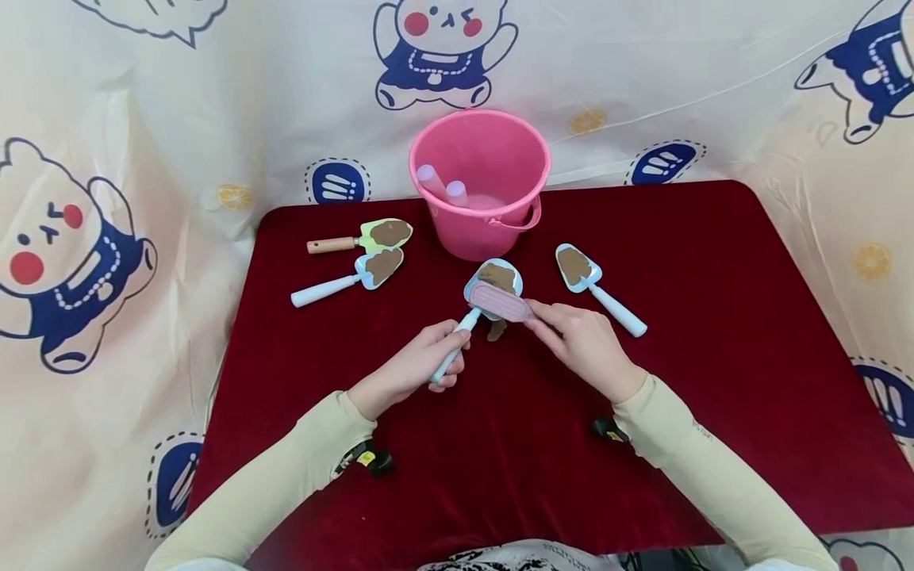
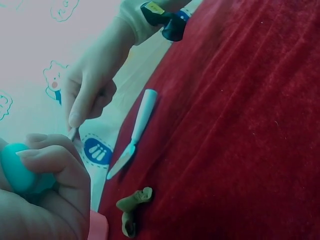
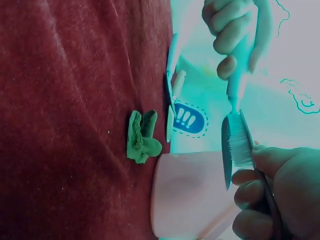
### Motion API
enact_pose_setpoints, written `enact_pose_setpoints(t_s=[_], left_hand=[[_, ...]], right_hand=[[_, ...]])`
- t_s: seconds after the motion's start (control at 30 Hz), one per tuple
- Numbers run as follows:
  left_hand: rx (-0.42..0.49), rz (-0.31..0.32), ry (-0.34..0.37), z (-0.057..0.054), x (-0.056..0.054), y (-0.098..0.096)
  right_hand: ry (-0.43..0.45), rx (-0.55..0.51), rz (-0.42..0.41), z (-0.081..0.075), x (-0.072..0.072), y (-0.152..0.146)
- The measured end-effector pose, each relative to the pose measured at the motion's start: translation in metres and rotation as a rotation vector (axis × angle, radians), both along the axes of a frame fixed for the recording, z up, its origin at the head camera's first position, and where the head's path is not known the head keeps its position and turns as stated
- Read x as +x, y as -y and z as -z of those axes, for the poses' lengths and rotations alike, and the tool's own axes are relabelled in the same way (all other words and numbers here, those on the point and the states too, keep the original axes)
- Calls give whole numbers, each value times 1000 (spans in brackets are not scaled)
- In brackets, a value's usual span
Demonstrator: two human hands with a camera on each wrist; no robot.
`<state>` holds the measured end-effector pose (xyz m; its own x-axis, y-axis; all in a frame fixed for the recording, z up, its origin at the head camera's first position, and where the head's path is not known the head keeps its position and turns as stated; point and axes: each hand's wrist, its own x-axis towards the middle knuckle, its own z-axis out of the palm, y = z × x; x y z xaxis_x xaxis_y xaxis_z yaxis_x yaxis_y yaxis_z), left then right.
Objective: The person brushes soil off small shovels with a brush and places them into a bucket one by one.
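In the head view my left hand [image 1: 428, 353] grips the pale blue handle of a small garden trowel [image 1: 467, 319], held up over the table. Brown dirt [image 1: 497, 276] coats the trowel's blade. My right hand [image 1: 589, 345] holds a pink brush [image 1: 500, 301] across that blade. From the right wrist view, the brush's bristles [image 3: 240, 145] meet the blade's face. In the left wrist view only the rounded handle end [image 2: 19, 167] shows within the left fingers. Below the trowel a brown lump [image 1: 497, 331] lies on the red cloth.
A pink bucket [image 1: 464, 238] with two pale purple cylinders [image 1: 431, 179] inside stands at the back. To the left lie a green trowel with a wooden handle [image 1: 332, 245] and a blue trowel [image 1: 324, 291]. Another blue trowel [image 1: 617, 312] lies right. All three have brown blades.
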<state>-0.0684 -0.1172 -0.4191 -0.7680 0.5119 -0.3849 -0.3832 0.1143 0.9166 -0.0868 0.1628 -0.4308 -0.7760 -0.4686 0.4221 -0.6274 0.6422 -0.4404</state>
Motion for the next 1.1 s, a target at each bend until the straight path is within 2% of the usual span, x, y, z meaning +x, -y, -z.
enact_pose_setpoints(t_s=[0.43,0.53,0.7,0.87,0.97,1.1], left_hand=[[1,-17,-20,-7,-7,1],[7,-15,-21,-8,-6,1],[18,-5,-29,-8,-3,1],[30,-1,-18,-4,2,0],[27,2,-2,-1,9,0],[21,-3,2,1,12,1]], right_hand=[[-83,-22,132,-4,-8,5],[-82,-47,128,-4,-6,6],[-85,-91,76,-3,-1,3],[-92,-38,11,-1,2,4],[-92,6,29,1,4,5],[-98,-3,80,4,3,6]])
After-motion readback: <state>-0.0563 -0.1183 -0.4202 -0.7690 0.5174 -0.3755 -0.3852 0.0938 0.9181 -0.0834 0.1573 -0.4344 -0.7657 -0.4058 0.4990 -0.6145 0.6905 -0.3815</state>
